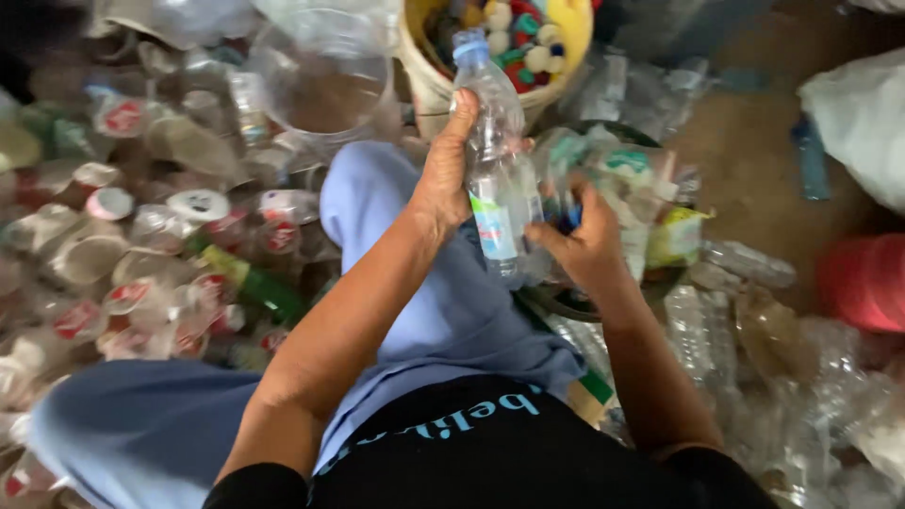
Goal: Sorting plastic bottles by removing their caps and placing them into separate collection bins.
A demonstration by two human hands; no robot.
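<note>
Clear plastic bottle (pixel 493 160), ribbed and slightly crumpled, stands near the upper middle of the frame, its pale blue cap (pixel 468 47) on top and a blue-and-white label low on its side. Left hand (pixel 446 174) wraps its fingers around the bottle's left side, thumb up near the neck. Right hand (pixel 583 247) curls its fingers at the bottle's lower right edge, near the label. Behind sits a cream bucket (pixel 424 80) of coloured round caps. Crushed transparent cups (pixel 141 273) with red-and-white lids fill the left, and a smooth red tub (pixel 867 283) lies at right.
</note>
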